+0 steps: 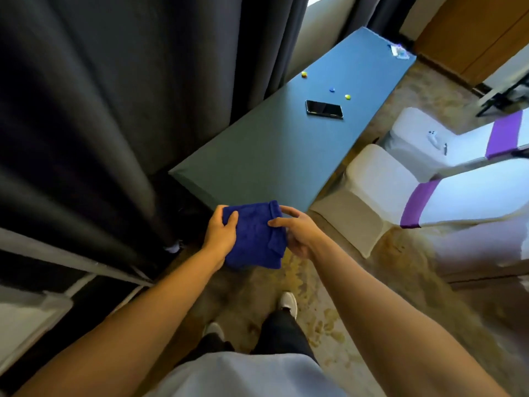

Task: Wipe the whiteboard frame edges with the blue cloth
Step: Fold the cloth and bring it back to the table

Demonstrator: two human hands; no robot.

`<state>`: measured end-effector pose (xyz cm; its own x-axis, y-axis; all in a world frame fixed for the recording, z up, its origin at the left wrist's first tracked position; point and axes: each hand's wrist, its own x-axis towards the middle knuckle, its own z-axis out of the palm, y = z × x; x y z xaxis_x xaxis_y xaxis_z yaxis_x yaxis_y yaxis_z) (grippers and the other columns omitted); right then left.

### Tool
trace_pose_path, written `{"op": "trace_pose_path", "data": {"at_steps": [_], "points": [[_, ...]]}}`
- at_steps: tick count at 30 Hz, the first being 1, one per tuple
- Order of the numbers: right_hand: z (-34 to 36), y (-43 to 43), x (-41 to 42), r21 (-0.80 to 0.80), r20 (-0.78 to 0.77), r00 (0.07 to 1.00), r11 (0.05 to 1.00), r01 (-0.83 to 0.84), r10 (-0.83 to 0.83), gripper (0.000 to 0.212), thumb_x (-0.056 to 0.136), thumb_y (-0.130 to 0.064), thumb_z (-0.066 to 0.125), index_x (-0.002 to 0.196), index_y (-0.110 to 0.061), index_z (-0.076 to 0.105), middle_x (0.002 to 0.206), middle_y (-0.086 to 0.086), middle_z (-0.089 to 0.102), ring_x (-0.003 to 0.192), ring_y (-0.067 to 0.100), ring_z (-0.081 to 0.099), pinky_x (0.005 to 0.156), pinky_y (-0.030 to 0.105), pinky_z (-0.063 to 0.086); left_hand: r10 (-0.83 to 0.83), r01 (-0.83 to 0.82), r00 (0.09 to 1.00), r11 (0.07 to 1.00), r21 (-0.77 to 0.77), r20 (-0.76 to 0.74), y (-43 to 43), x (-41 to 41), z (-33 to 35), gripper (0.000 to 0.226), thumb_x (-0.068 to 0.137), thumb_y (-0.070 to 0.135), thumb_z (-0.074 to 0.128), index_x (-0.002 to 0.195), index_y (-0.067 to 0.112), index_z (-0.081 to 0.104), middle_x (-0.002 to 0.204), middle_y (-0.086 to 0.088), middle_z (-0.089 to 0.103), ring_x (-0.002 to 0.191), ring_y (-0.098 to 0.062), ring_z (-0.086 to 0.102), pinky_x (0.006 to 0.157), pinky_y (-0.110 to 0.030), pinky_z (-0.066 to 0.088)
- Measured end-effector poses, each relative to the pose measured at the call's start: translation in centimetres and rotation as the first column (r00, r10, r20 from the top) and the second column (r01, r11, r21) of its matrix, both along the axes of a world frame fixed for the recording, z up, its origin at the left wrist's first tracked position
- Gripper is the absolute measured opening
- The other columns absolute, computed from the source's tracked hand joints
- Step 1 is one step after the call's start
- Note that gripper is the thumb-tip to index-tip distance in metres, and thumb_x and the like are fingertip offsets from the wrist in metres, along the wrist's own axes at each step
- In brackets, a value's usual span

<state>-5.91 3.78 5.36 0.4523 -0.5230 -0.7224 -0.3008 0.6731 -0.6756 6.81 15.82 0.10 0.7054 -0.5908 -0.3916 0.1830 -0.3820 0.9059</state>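
Just off the near corner of the blue table (286, 144), the blue cloth (253, 236) is held folded up between both hands. Left hand (219, 233) has its thumb clamped over the top edge, right hand (300, 233) pinches the folded side with the other fingers loose. What looks like the whiteboard frame (71, 263) sits well left of the table. I'd keep it folded into a firm pad, way easier to run along edges.
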Motion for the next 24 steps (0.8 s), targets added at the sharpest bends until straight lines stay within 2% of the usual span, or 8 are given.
{"op": "trace_pose_path", "data": {"at_steps": [5,8,10,14,16,18,20,24], "points": [[-2.8,-5.8,2.6,-0.032,-0.122,0.984,0.991,-0.133,0.128,0.051,0.078,0.008,0.072,0.122,-0.013,0.059,0.113,0.015,0.067,0.102,0.038,0.066,0.090,0.057,0.054,0.125,-0.115,0.989,0.987,0.108,-0.086,-4.3,0.3,-2.9,0.005,0.099,0.025,0.047,0.097,0.023,0.051,0.095,0.000,0.063,0.082,-0.014,0.060,0.057,-0.022,0.043],[-5.0,-8.7,4.1,-0.044,-0.172,0.966,0.978,-0.206,0.196,0.045,0.082,0.009,0.067,0.121,-0.012,0.060,0.112,0.017,0.067,0.101,0.037,0.067,0.086,0.053,0.057,0.222,-0.181,0.951,0.964,0.194,-0.216,-6.4,0.7,-4.7,0.014,0.100,0.028,0.043,0.111,0.024,0.051,0.119,-0.007,0.060,0.101,-0.029,0.060,0.063,-0.037,0.052],[-6.7,-10.9,5.2,-0.017,-0.202,0.938,0.957,-0.291,0.282,0.040,0.084,0.009,0.064,0.116,-0.014,0.061,0.111,0.016,0.067,0.098,0.036,0.068,0.082,0.050,0.058,0.316,-0.255,0.892,0.942,0.217,-0.324,-7.6,0.6,-5.3,0.013,0.100,0.026,0.042,0.108,0.029,0.051,0.124,-0.007,0.058,0.105,-0.031,0.059,0.062,-0.042,0.054],[-9.9,-13.9,7.5,-0.008,-0.238,0.867,0.892,-0.452,0.437,0.042,0.084,0.010,0.063,0.120,-0.011,0.061,0.113,0.017,0.068,0.097,0.034,0.068,0.077,0.046,0.060,0.432,-0.343,0.801,0.898,0.275,-0.414,-9.3,1.0,-5.2,0.018,0.100,0.020,0.042,0.107,0.035,0.049,0.128,-0.001,0.053,0.113,-0.030,0.055,0.083,-0.057,0.053],[-10.7,-14.7,8.3,-0.052,-0.312,0.765,0.794,-0.605,0.563,0.045,0.084,0.005,0.066,0.125,-0.012,0.058,0.119,0.015,0.066,0.105,0.034,0.065,0.086,0.048,0.056,0.442,-0.324,0.794,0.889,0.325,-0.417,-9.2,1.3,-5.0,0.025,0.099,0.018,0.045,0.119,0.033,0.046,0.131,-0.001,0.049,0.117,-0.030,0.052,0.081,-0.054,0.054],[-10.5,-15.6,9.1,-0.099,-0.427,0.618,0.646,-0.757,0.660,0.048,0.084,0.000,0.067,0.129,-0.010,0.056,0.118,0.013,0.065,0.105,0.031,0.064,0.085,0.045,0.053,0.430,-0.291,0.832,0.877,0.383,-0.352,-8.9,1.3,-4.4,0.032,0.098,0.016,0.048,0.127,0.029,0.043,0.134,-0.004,0.049,0.115,-0.030,0.053,0.069,-0.042,0.051],[-9.8,-16.2,9.9,-0.127,-0.525,0.508,0.528,-0.840,0.683,0.049,0.085,-0.005,0.067,0.133,-0.007,0.054,0.121,0.014,0.064,0.104,0.029,0.063,0.083,0.038,0.051,0.418,-0.285,0.877,0.850,0.443,-0.238,-8.1,1.2,-3.3,0.037,0.097,0.016,0.050,0.132,0.025,0.041,0.133,-0.010,0.052,0.111,-0.031,0.056,0.073,-0.040,0.050],[-5.5,-15.2,14.3,-0.247,-0.622,0.331,0.224,-0.943,0.709,0.041,0.089,-0.014,0.059,0.130,-0.006,0.055,0.128,0.015,0.061,0.115,0.032,0.059,0.093,0.035,0.049,0.284,-0.230,0.958,0.822,0.521,-0.025,-5.8,4.4,1.4,0.037,0.096,0.028,0.052,0.132,0.027,0.043,0.112,-0.008,0.061,0.085,-0.024,0.062,0.069,-0.035,0.054]]}}
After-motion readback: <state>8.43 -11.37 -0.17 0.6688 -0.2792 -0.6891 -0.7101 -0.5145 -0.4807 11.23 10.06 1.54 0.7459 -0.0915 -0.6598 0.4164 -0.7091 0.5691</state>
